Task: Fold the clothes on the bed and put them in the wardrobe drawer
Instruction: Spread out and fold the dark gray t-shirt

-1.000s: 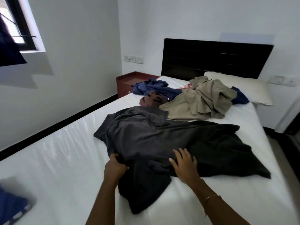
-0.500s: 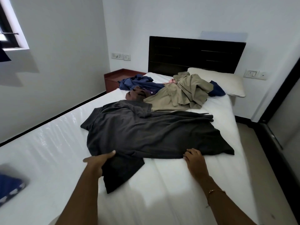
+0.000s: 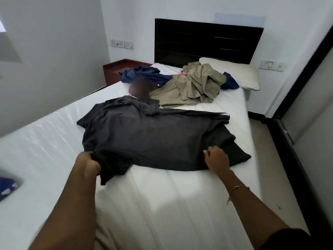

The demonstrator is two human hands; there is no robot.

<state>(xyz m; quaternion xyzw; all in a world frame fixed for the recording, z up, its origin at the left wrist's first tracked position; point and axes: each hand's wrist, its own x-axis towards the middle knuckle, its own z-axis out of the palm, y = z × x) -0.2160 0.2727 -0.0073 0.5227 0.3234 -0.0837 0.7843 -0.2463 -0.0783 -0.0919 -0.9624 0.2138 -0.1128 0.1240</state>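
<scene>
A dark grey T-shirt (image 3: 149, 136) lies spread across the middle of the white bed (image 3: 171, 204). My left hand (image 3: 88, 164) grips the shirt's near left sleeve in a fist. My right hand (image 3: 215, 159) pinches the shirt's near edge further right, fingers curled. Behind the shirt lies a heap of clothes: a khaki garment (image 3: 191, 87), a navy blue garment (image 3: 142, 74) and a brown piece (image 3: 138, 88) that is blurred.
A white pillow (image 3: 236, 74) leans against the dark headboard (image 3: 205, 40). A reddish bedside table (image 3: 119, 69) stands at the far left of the bed. Dark wardrobe framing (image 3: 306, 87) runs along the right. Something blue (image 3: 7, 188) sits at the bed's left edge.
Both hands have slid apart along the shirt's near edge and closed on it: the left now fists the sleeve, the right pinches the hem. The view has swung right.
</scene>
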